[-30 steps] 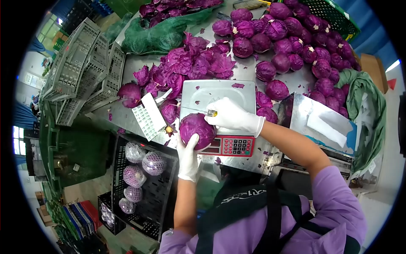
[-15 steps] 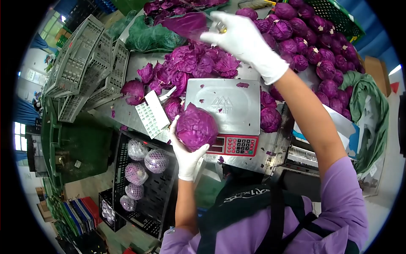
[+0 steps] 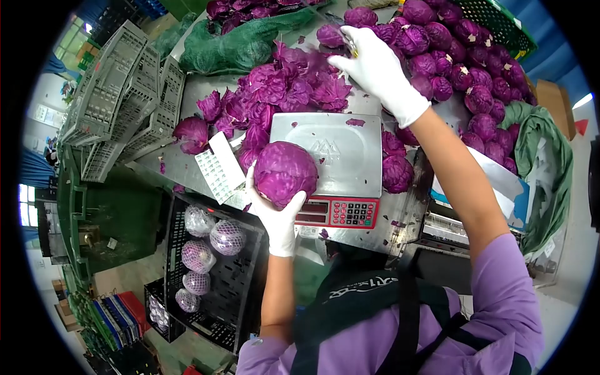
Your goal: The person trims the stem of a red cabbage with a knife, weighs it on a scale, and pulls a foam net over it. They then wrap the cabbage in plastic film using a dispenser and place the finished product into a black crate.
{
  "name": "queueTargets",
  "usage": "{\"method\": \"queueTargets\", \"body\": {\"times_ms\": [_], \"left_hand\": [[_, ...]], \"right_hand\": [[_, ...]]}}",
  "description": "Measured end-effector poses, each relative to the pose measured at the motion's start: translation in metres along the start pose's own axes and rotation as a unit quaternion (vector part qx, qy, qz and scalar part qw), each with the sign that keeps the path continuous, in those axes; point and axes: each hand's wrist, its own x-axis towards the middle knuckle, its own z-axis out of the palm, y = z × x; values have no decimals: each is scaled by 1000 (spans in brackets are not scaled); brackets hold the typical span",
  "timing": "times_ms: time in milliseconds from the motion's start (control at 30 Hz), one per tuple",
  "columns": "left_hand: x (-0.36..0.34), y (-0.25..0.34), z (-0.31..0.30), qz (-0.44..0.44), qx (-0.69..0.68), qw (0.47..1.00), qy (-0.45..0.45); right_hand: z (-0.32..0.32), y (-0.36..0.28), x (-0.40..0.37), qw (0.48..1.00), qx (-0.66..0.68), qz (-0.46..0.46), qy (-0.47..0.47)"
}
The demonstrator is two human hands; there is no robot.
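My left hand [image 3: 275, 215], in a white glove, is closed around the lower left side of a red cabbage [image 3: 285, 173]. This cabbage is held at the near left part of a weighing scale [image 3: 353, 150]. My right hand [image 3: 378, 72], gloved too, is over the far side of the bench with its fingers bent around a small metal tool [image 3: 353, 49] with a yellowish part; its kind is hard to make out. Below and left of that hand lies a heap of loose purple leaves [image 3: 281, 84]. A sheet of labels [image 3: 220, 169] lies left of the held cabbage.
Many red cabbages [image 3: 440, 37] are piled at the far right. A black crate [image 3: 244, 284] at the near left holds several net-wrapped cabbages [image 3: 227, 237]. Grey crates [image 3: 115, 81] lean at the left. Green netting [image 3: 231, 47] lies behind the leaves.
A large loose leaf beside my right hand has left it towards the far heap. My right hand has moved right and slightly nearer. The cabbage in my left hand has turned a little.
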Motion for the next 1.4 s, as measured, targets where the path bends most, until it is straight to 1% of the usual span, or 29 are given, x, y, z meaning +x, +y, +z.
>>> {"method": "queueTargets", "body": {"times_ms": [33,67,100,133,167,233,300,333,367,400,433,500,567,633,700,733,800,933,1000,1033,1067,1100,1133,1167,1233,1300,1333,1367,1400], "left_hand": [[0,-2,0,-26,-55,998,10],[-1,-4,3,-28,-86,996,17],[-1,-5,4,-31,-87,996,19],[0,-5,5,-28,-92,995,14],[1,-4,7,-25,-97,995,8],[0,5,13,-32,-118,993,2],[-1,9,17,-2,-94,996,-1],[-3,18,21,5,-79,997,2],[-3,17,20,4,-79,997,1],[-4,15,19,28,-39,999,9],[-4,14,19,52,2,999,17],[-4,14,18,66,16,997,26],[-2,15,16,152,127,980,30],[-4,19,18,148,108,983,29],[-6,22,19,170,159,972,36],[-6,21,19,170,160,972,34],[-7,19,22,190,172,965,58],[-9,20,27,193,194,958,82],[-9,21,28,186,192,959,91],[-9,21,29,186,192,959,91],[-9,20,30,96,74,988,94],[-9,19,29,4,-46,994,97],[-6,13,27,-13,-120,990,78],[-3,15,29,-30,-188,978,84],[0,11,25,-42,-201,974,97],[0,8,23,-35,-195,975,98],[-2,7,21,-31,-189,977,97],[-4,8,21,-31,-189,977,97],[-6,10,22,-20,-180,980,86]], "right_hand": [[2,3,-7,988,-140,-46,51],[3,-6,-21,999,-29,15,-26],[4,-20,-42,989,100,43,-101],[6,-32,-60,978,147,5,-150],[9,-43,-77,956,211,31,-203],[17,-57,-103,965,190,12,-183],[23,-59,-110,968,207,-16,-140],[21,-59,-110,968,206,-15,-139],[17,-60,-108,968,186,6,-167],[14,-61,-107,966,166,28,-194],[12,-61,-107,967,166,29,-194],[10,-62,-109,970,156,-3,-188],[10,-60,-109,975,125,-23,-184],[10,-60,-111,979,94,-44,-178],[12,-61,-113,979,53,-79,-182],[16,-60,-115,979,54,-78,-181],[25,-58,-119,983,15,-99,-151],[31,-58,-116,991,20,-69,-116],[32,-54,-114,991,45,-107,-71],[29,-55,-112,991,45,-107,-71],[22,-60,-109,977,168,11,-129],[12,-67,-104,932,286,129,-183],[-6,-79,-96,888,305,230,-255],[-10,-79,-99,829,433,237,-263],[-36,-76,-98,773,488,202,-351],[-38,-63,-86,873,406,90,-256],[-48,-62,-72,868,397,191,-227],[-49,-53,-57,940,225,190,-175],[-30,-19,-50,999,42,27,-21]]}}
